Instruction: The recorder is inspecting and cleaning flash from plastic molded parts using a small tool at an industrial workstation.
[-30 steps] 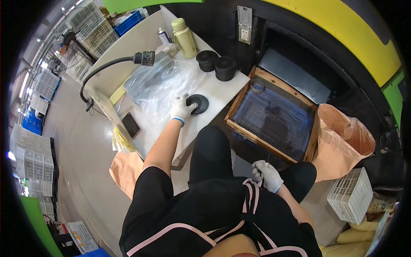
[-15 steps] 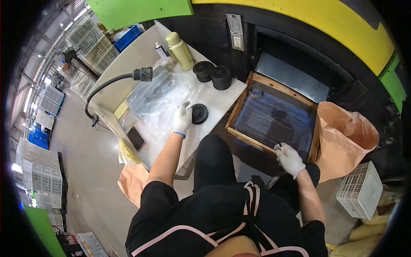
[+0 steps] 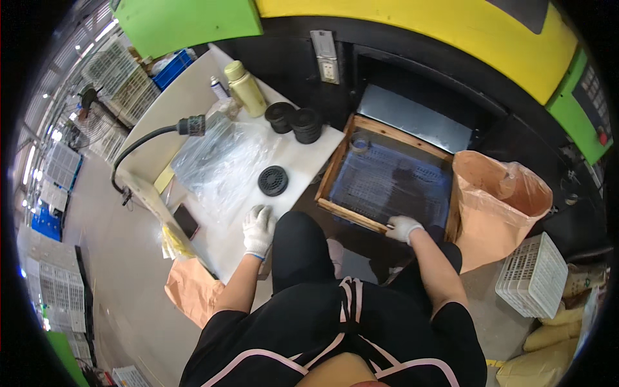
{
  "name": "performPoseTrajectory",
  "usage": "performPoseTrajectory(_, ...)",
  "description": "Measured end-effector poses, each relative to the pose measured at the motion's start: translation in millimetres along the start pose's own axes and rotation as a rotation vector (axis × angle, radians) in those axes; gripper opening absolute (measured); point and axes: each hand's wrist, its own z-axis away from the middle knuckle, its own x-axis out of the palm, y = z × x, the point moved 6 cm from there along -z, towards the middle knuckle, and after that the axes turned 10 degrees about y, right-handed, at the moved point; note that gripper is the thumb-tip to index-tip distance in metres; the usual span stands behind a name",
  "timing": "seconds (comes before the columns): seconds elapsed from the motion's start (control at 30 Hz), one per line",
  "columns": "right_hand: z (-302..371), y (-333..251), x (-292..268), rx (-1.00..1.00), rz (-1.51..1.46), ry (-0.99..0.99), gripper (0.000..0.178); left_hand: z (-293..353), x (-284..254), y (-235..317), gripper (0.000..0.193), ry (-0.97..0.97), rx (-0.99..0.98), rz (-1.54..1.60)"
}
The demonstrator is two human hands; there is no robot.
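Note:
My left hand (image 3: pixel 259 229), in a white knitted glove, rests at the near edge of the white worktable (image 3: pixel 295 187). Its fingers point forward, slightly apart, with nothing in them. Just beyond them a round black slotted disc (image 3: pixel 273 181) lies flat on the table. My right hand (image 3: pixel 403 229), also gloved, is at the front rail of a wooden-framed box (image 3: pixel 361 217). The fingers are curled closed at the rail, and what they hold is too small to make out. Inside the box lies a blue mesh crate (image 3: pixel 387 180) with a clear tape roll (image 3: pixel 359 146).
Two stacks of black discs (image 3: pixel 305 126) stand at the table's back, near a yellow-green bottle (image 3: pixel 246 90). Clear plastic bags (image 3: pixel 222 155), a phone (image 3: pixel 186 221) and a gooseneck lamp (image 3: pixel 191 126) are leftward. At right are a lined paper sack (image 3: pixel 490 213) and white crates (image 3: pixel 534 274).
My left hand has drawn back toward me, away from the black disc, which stays on the table. My right hand has moved slightly, and the dark thin tool seen in it is no longer clearly visible.

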Motion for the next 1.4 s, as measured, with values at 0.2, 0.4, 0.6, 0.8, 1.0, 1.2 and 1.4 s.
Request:
performPoseTrajectory(0.2, 7, -9, -4, 0.000, 0.015, 0.066, 0.043, 2, 3, -13, 0.029, -0.018, -0.030, -0.014)
performPoseTrajectory(0.4, 6, -3, -1, 0.025, 0.015, 0.056, 0.041, -1, 5, -8, 0.034, -0.042, -0.048, -0.034)
performPoseTrajectory(0.6, 10, -5, -5, 0.038, 0.038, 0.021, 0.043, 0, 5, -8, 0.034, -0.066, -0.078, -0.049)
performPoseTrajectory(0.8, 15, -12, -9, 0.048, 0.024, 0.013, 0.043, 3, 3, -11, 0.034, -0.044, -0.077, -0.022)
performPoseTrajectory(1.0, 13, -5, -3, 0.026, 0.005, 0.104, 0.038, 0, 4, -9, 0.035, -0.069, -0.077, -0.032)
performPoseTrajectory(1.2, 14, -9, -7, 0.046, 0.024, 0.060, 0.039, 0, 3, -8, 0.035, -0.060, -0.071, -0.045)
performPoseTrajectory(1.4, 10, -9, -4, 0.021, 0.021, 0.088, 0.039, -3, 0, -8, 0.033, -0.036, -0.061, -0.045)
